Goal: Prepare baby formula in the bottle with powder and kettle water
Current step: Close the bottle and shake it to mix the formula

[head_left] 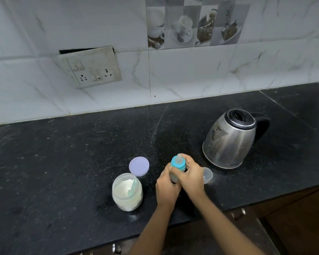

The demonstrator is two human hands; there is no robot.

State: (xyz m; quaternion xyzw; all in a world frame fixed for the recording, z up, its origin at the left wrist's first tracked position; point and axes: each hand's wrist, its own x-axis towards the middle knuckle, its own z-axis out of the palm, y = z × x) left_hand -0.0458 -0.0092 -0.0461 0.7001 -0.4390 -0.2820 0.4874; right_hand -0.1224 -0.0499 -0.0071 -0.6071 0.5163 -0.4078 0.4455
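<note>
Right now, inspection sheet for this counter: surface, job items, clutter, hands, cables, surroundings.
Surface: black stone counter, pale specks scattered on it.
Job's things: bottle upright, teal collar and teat on; powder jar open, its lid lying just behind it; steel kettle to the right, top shut.
Clutter: small clear cup beside the right hand.
Hands: left hand grips the bottle body; right hand grips near the collar.
Cables: nothing seen.
Surroundings: tiled wall; switch panel with a dark gap above it.
</note>
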